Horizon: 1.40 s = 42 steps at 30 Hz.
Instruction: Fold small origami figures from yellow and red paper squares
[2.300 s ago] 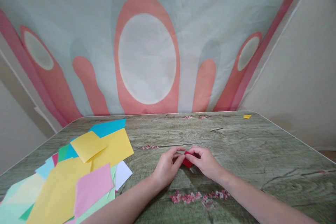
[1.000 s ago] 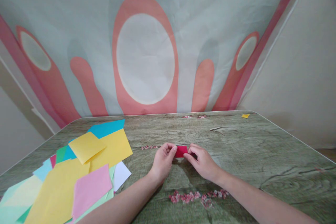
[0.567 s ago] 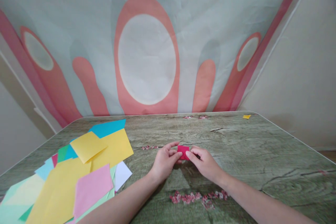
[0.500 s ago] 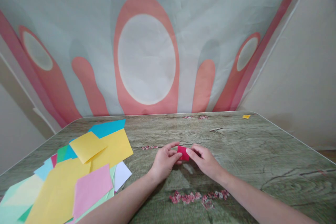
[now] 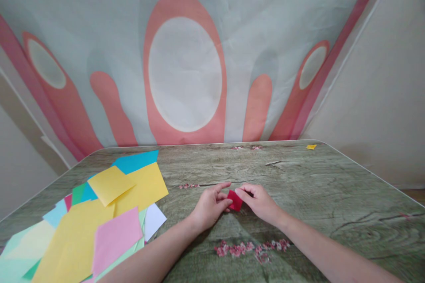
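A small red piece of paper (image 5: 235, 201), seemingly folded, is held between my two hands just above the table. My left hand (image 5: 211, 203) pinches its left edge between thumb and fingers, with the index finger stretched out above it. At the upper right corner of the paper, the thumb and fingers of my right hand (image 5: 257, 201) are closed on it. The fingertips behind the paper are partly hidden.
To the left lies a spread pile of coloured paper sheets, among them yellow (image 5: 75, 234), pink (image 5: 117, 239), blue (image 5: 137, 162) and white (image 5: 154, 221). A small yellow paper piece (image 5: 311, 147) rests near the far right corner of the wood-patterned table (image 5: 332, 194). A printed cloth (image 5: 186, 75) hangs behind.
The red paper has turned, so it now sits tilted with a corner pointing down, and has shifted slightly right. My left index finger has lifted away from it.
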{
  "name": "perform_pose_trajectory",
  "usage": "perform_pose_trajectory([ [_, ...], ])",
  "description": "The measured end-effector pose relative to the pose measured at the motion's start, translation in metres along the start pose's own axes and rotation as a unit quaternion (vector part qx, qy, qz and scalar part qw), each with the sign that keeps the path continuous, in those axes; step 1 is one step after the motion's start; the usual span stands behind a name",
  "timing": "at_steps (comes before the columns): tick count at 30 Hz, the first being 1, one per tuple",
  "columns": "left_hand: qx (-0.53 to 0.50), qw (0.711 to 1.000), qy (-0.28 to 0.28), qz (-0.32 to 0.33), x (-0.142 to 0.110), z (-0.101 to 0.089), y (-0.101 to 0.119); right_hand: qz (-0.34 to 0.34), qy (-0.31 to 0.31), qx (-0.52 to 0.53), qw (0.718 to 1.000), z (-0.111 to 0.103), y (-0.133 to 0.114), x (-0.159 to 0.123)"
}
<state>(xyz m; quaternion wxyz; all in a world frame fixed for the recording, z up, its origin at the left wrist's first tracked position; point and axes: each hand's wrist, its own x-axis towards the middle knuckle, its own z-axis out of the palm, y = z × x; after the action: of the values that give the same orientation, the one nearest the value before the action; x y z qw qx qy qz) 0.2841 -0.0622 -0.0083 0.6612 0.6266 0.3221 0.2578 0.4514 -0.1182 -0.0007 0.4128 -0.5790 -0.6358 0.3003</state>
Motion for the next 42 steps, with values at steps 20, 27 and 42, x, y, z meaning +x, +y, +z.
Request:
perform_pose_trajectory([
  [20,0.022,0.999,0.014,0.038,0.002,0.002,0.002,-0.029,0.010,-0.115,0.993,0.002,0.016,0.006],
  [27,-0.022,0.999,0.016,0.016,0.003,-0.002,-0.001,-0.017,-0.003,-0.078,0.997,0.000,0.019,0.005],
  [42,-0.049,0.999,-0.005,-0.007,0.005,-0.011,0.004,-0.282,0.008,-0.182,0.942,-0.011,0.013,-0.002],
])
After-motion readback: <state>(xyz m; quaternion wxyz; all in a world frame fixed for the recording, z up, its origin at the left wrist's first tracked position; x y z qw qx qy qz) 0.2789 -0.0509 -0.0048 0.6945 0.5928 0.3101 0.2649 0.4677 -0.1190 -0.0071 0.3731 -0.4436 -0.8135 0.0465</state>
